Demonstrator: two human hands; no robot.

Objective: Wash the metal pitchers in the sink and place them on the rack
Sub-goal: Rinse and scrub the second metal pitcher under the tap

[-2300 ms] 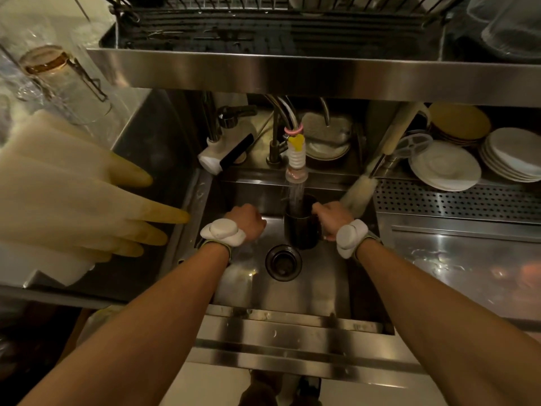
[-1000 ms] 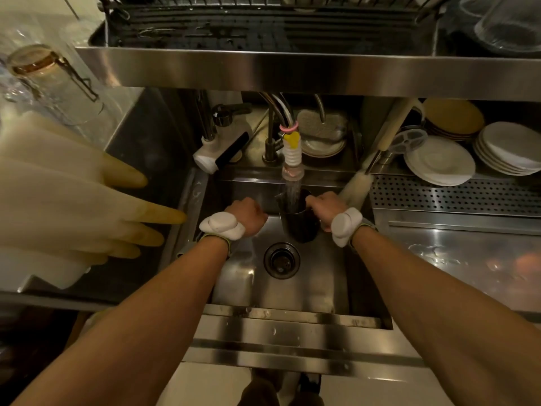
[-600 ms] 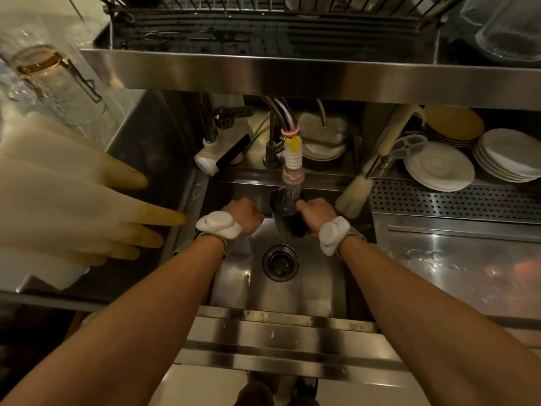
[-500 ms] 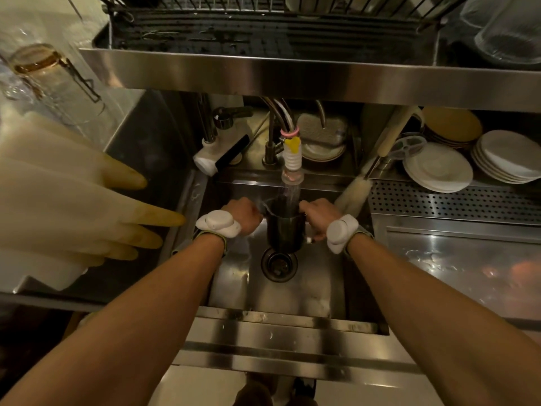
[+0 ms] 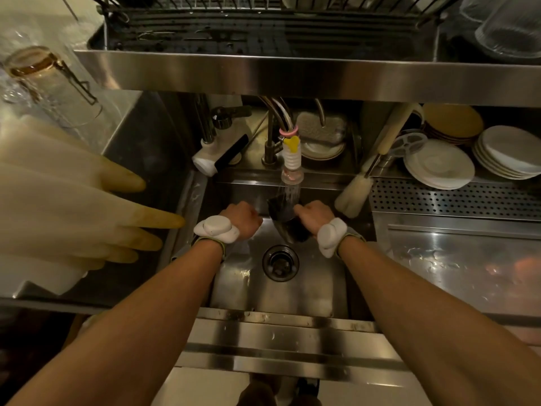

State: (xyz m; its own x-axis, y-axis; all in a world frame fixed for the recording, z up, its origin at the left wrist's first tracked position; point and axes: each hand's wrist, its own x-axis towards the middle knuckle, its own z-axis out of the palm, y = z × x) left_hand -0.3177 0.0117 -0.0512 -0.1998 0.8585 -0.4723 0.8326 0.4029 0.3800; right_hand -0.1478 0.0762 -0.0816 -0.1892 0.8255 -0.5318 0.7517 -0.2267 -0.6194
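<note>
A dark metal pitcher (image 5: 288,222) hangs tilted in the sink (image 5: 295,294), its mouth turned up and away under the running water from the faucet nozzle (image 5: 291,174). My right hand (image 5: 314,215) is closed around the pitcher's right side. My left hand (image 5: 243,219) is a closed fist just left of the pitcher, apart from it; its fingers are hidden, and nothing shows in it. The wire drying rack (image 5: 263,27) sits on the steel shelf above the sink.
The drain (image 5: 280,262) lies below the pitcher. A bottle brush (image 5: 352,194) leans at the sink's back right. Stacked white plates (image 5: 439,168) stand beyond the perforated drainboard (image 5: 453,200). Pale rubber gloves (image 5: 73,206) hang at left, a glass jar (image 5: 52,83) above them.
The pitcher stood upright over the drain half a second ago; my right hand has tipped it and shifted it slightly right under the stream. My left fist has stayed in place.
</note>
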